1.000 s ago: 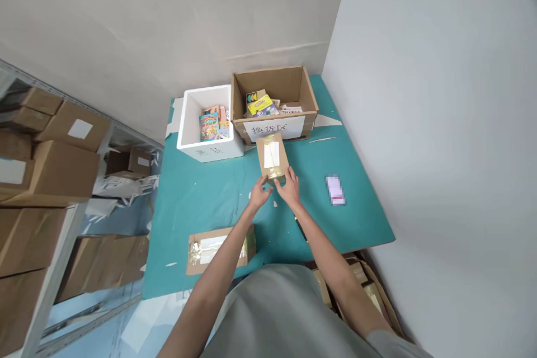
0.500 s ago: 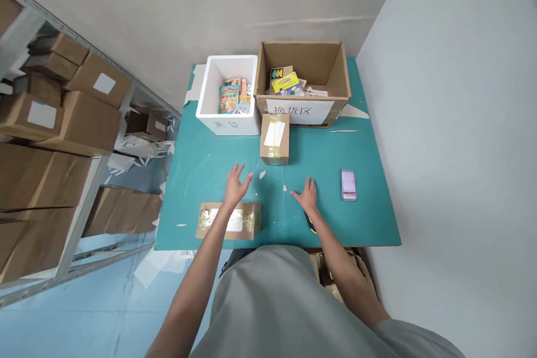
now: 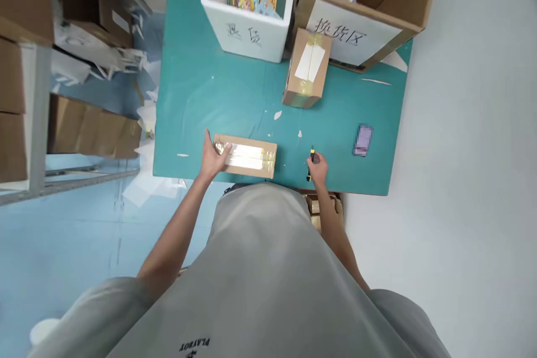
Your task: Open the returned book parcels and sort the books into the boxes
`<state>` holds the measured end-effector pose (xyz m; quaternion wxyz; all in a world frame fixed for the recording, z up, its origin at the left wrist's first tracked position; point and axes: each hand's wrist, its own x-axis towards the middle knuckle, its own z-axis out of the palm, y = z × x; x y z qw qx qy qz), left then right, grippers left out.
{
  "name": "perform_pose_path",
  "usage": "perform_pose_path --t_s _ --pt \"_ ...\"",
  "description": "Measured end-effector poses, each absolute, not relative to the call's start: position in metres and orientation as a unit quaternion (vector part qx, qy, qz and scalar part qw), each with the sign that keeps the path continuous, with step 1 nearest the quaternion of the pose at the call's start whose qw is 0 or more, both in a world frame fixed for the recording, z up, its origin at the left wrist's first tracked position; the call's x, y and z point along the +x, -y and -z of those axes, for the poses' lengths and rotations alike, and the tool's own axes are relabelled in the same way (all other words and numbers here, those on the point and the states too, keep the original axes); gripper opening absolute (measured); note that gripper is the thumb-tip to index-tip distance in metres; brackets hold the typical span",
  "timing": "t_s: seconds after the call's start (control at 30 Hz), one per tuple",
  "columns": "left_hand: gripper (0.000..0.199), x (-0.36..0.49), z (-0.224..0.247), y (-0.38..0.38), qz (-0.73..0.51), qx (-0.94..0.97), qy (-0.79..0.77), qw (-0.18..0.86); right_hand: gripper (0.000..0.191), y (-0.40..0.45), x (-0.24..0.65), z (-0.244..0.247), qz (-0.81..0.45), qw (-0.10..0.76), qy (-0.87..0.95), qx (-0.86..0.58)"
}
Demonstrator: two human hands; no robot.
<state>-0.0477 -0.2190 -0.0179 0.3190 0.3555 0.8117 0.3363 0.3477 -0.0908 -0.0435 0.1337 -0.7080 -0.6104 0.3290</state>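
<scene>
A long cardboard box (image 3: pixel 268 163), with clear tape and a white label, lies near the table's front edge. My left hand (image 3: pixel 213 158) grips its left end, thumb over the top and fingers along the side. To the right of the box, my right hand (image 3: pixel 319 169) is closed around a black and yellow utility knife (image 3: pixel 312 156), which points away from me just over the tabletop. Whether its blade is out is too small to tell.
Behind stand a smaller taped box (image 3: pixel 293 86), a white foam box (image 3: pixel 251 39) holding booklets, and a large open carton (image 3: pixel 369 59) with a paper sign. A phone (image 3: pixel 363 140) lies at right. Shelves with cartons (image 3: pixel 94 126) flank the left; a wall (image 3: pixel 470 151) bounds the right.
My left hand has come down and left onto the end of the long box. My right hand has drawn back and picked up the utility knife. The view has tilted downward.
</scene>
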Motion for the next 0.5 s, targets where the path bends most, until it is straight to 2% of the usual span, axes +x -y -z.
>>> perform_pose_path --t_s 0.1,0.27,0.37,0.5 --pt "0.123 -0.045 0.02 0.22 -0.373 0.365 -0.774 0.36 0.045 0.089 0.324 0.015 -0.342 0.121 0.634 -0.683" --pt "0.127 -0.058 0.018 0.229 -0.384 0.459 -0.692 0.404 0.053 0.097 0.271 -0.041 -0.383 0.104 0.718 -0.572" --pt "0.106 -0.074 0.024 0.238 -0.376 0.504 -0.661 0.409 0.048 0.108 0.231 -0.062 -0.374 0.065 0.781 -0.496" --pt "0.091 -0.09 0.033 0.249 -0.378 0.525 -0.635 0.422 0.047 0.127 0.177 -0.077 -0.321 -0.064 0.849 -0.414"
